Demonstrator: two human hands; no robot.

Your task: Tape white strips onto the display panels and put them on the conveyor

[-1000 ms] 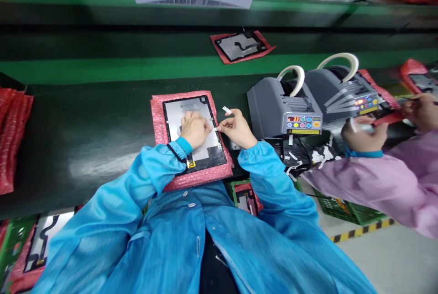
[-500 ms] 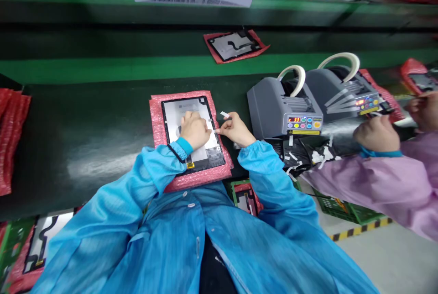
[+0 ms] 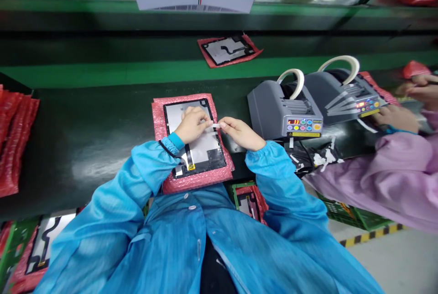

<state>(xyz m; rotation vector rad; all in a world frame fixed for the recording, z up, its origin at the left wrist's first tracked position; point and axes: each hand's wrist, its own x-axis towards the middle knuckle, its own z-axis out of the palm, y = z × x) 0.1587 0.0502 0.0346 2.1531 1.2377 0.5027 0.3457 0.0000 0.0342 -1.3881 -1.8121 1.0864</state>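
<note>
A tablet screen panel with a silver-grey back and black border lies on a pink bubble-wrap bag in front of me. Over its upper half, my left hand is closed, thumb and forefinger pinching one end of a short white tape strip. From the right, my right hand pinches the strip's other end, just past the panel's right edge. The strip stretches between both hands; whether it touches the panel I cannot tell. A black flex cable with a yellow end shows at the panel's lower part.
Two grey tape dispensers stand right. Tape scraps lie below them. Another panel in pink wrap rests at the back. Pink bags are stacked left. A co-worker's hand holds a tape strip at far right.
The free tape strip at my right fingers is now held between both hands. My left hand has turned from lying over the panel to pinching. The co-worker's hand moved toward the farther dispenser.
</note>
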